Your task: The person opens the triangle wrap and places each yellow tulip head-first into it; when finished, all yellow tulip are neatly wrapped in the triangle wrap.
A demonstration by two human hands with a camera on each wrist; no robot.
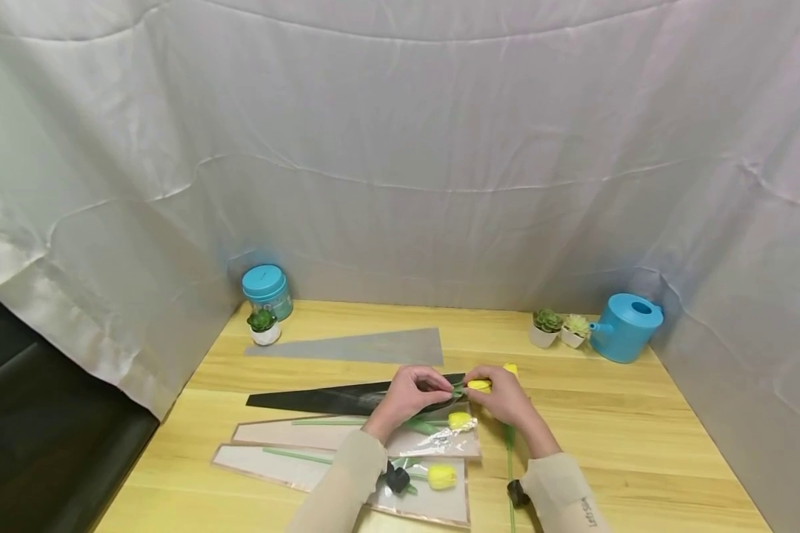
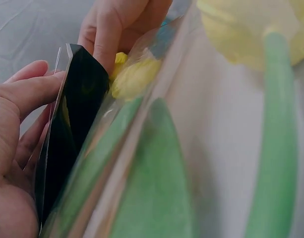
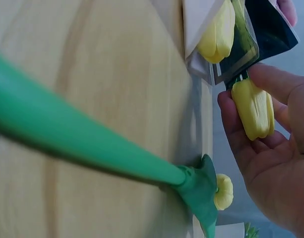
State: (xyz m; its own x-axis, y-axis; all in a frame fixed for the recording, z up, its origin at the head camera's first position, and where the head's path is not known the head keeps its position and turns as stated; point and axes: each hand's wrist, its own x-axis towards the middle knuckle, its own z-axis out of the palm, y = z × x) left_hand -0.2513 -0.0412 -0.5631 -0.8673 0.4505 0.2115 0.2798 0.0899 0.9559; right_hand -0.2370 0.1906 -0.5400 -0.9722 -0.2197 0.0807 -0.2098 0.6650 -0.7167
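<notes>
My left hand (image 1: 408, 397) grips the mouth of a black wrapping sleeve (image 1: 320, 398) with a clear front. At that mouth, my right hand (image 1: 504, 400) pinches a yellow artificial tulip (image 3: 253, 110) just below its head. Part of the tulip's green stem lies inside the sleeve; the left fingers cover some of it in the head view. Nearer me lie a pinkish sleeve (image 1: 260, 434) with a yellow tulip (image 1: 460, 420) inside and a white sleeve (image 1: 240, 457) holding another tulip (image 1: 442, 477). A loose tulip (image 1: 510, 453) lies under my right forearm.
Behind the black sleeve lies a flat grey sleeve (image 1: 373, 348). A blue-lidded jar (image 1: 267, 290) and a potted succulent (image 1: 264, 327) stand back left. Two more succulents (image 1: 545, 328) and a blue watering can (image 1: 627, 329) stand back right. Grey curtains (image 1: 427, 148) enclose the table.
</notes>
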